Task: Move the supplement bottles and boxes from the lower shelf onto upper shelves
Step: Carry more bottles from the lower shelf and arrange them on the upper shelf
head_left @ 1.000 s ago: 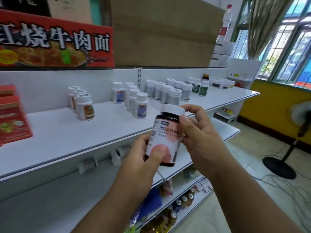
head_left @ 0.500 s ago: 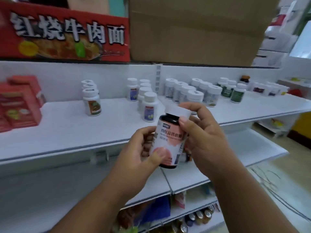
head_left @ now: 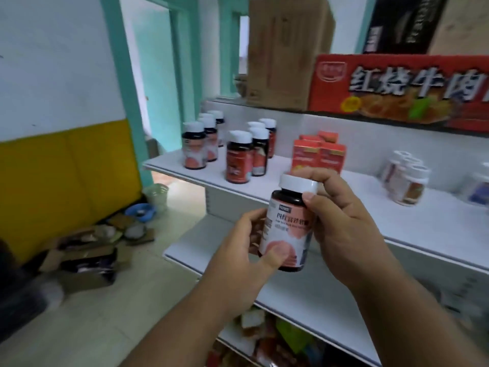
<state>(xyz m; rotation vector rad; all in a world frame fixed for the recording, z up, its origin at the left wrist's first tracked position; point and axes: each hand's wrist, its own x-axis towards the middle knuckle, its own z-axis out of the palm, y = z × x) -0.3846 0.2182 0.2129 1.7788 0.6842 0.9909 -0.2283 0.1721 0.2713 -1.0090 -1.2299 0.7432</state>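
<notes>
You hold one bottle (head_left: 289,223) up in front of you with both hands. Your left hand (head_left: 248,258) wraps around its low part, with the thumb pressed flat on the pink label. Your right hand (head_left: 341,223) curls around its top part, with fingers over the white cap. The bottle stands almost straight up, in the air, touching no shelf. Past your hands is a white shelf (head_left: 397,229). On it, up and to the left of your hands, stand more dark bottles (head_left: 238,157) with white caps. Just behind your right hand sit small red boxes (head_left: 318,152). Off to the right of your right hand stand blurry white bottles (head_left: 404,178).
</notes>
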